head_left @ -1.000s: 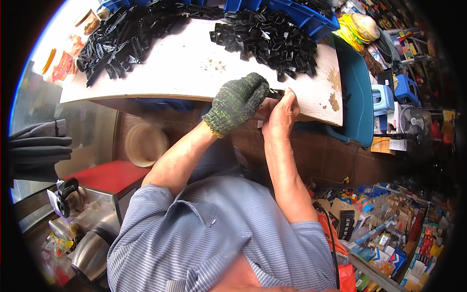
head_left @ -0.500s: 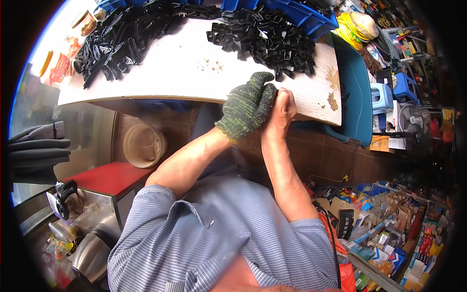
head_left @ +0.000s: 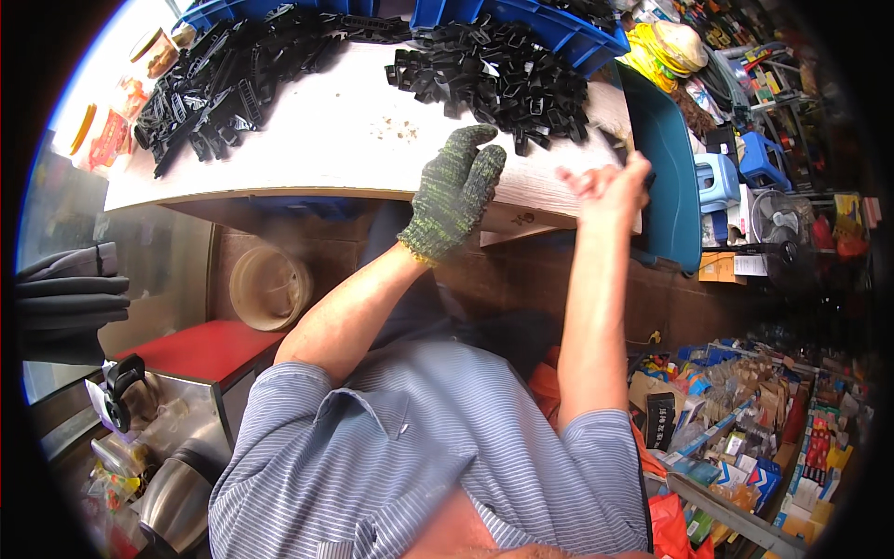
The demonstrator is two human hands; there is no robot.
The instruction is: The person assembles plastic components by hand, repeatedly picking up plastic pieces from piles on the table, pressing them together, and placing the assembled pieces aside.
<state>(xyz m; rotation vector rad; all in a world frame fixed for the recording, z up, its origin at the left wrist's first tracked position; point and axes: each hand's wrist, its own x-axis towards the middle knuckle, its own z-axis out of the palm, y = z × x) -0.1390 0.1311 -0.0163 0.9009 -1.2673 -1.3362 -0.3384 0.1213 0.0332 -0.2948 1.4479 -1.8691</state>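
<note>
"Since the right hand (head_left: 611, 193) is blurred, can its fingers (head_left: 589, 181) be read?"

"No; the gloved left hand's (head_left: 451, 192) are parted. Black pieces (head_left: 507, 86) are heaped upper centre, back from the tabletop's (head_left: 321, 140) edge."

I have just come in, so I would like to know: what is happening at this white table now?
A person in a striped shirt is working at a white table. The gloved left hand is at the front edge, with nothing clearly visible in it. The bare right hand is near the table's right end, beside a teal bin; whether it holds anything is unclear. Two heaps of black pieces, left and right, lie beyond the hands.
</note>
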